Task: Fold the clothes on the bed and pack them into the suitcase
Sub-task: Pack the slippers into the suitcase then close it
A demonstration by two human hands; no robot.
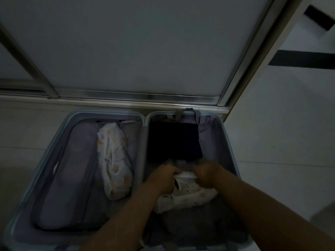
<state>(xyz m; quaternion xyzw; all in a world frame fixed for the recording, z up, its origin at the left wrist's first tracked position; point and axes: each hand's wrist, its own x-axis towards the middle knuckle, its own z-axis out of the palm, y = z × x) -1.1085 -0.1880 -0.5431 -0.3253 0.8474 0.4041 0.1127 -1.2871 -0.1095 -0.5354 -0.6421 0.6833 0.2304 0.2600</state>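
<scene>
Both hands are in the right half of the open suitcase (107,113). The left hand (163,176) and right hand (204,174) sit side by side, equally close, each grip curled on the far edge of a white spotted garment (188,196). The garment spreads toward the near side, long axis left to right. A dark folded garment (174,142) lies just beyond. The fingertips seem buried in cloth, and the light is dim.

1 suitcase (143,142) | 2 white patterned garments (114,160) (186,198) | 1 dark folded garment (174,142) | 2 hands (163,176) (206,174)
</scene>
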